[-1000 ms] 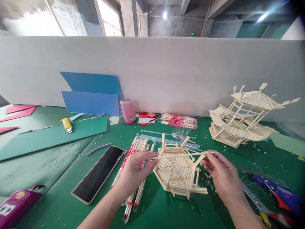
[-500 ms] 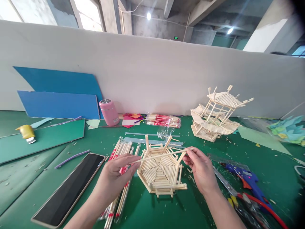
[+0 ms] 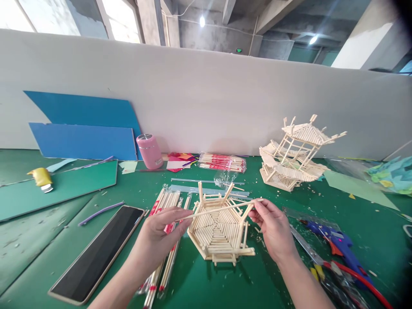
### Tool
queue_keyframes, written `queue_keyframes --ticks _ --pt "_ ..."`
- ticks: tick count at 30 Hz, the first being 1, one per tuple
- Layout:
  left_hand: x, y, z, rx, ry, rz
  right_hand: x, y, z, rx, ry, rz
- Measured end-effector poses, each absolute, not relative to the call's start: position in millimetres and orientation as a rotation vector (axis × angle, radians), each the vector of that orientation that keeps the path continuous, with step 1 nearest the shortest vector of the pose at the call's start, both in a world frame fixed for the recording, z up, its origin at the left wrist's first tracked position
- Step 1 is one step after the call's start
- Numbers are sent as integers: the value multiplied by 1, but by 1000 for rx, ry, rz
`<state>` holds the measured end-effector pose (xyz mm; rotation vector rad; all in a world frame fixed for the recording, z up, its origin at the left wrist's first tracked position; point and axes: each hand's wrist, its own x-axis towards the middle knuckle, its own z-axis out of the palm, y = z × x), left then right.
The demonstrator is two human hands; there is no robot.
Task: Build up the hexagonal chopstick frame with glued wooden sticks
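Grip: L hand (image 3: 164, 228) & R hand (image 3: 273, 226) pinch thin stick (image 3: 222, 209), opp. ends, over stick framework (image 3: 215, 234), lower ctr of frame. Risk: may snap if over-bent; may knock uprights (image 3: 201, 194) if hands dip.

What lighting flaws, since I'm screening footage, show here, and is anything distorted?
Head view: the bulb and window glare white; head view: the cup faintly shadows the partition; head view: the phone looks stretched, the top right corner black, the stick reasonably sharp.
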<state>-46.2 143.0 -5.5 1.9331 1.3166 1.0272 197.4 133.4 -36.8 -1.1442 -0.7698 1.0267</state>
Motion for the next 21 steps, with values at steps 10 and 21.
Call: queue_keyframes --ticks 10,21 --pt "-46 142 -3 1928 1293 1027 196 132 -34 -1150 -695 1037" --pt "-45 145 -6 1943 1308 1020 195 133 -33 -1166 -637 1059"
